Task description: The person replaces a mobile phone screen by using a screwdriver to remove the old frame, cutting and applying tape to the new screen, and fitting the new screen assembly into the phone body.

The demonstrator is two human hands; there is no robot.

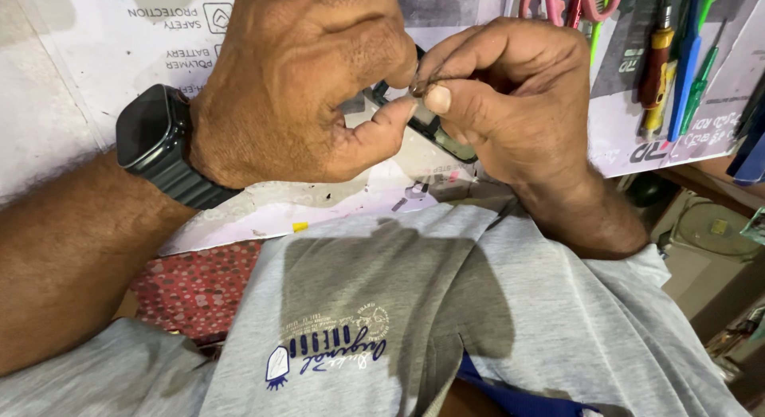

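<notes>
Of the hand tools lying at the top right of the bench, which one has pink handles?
The scissors, at the top edge just above the right hand. The screwdrivers to their right have yellow-red, blue and green handles.

Small repair workshop, screwdrivers (677, 58) lying in a row on the bench (72, 58), pink-handled scissors (570, 3) resting beside them, printed sheets (135, 35) covering the worktop, clutter sitting on a shelf (709, 226) below.
</notes>
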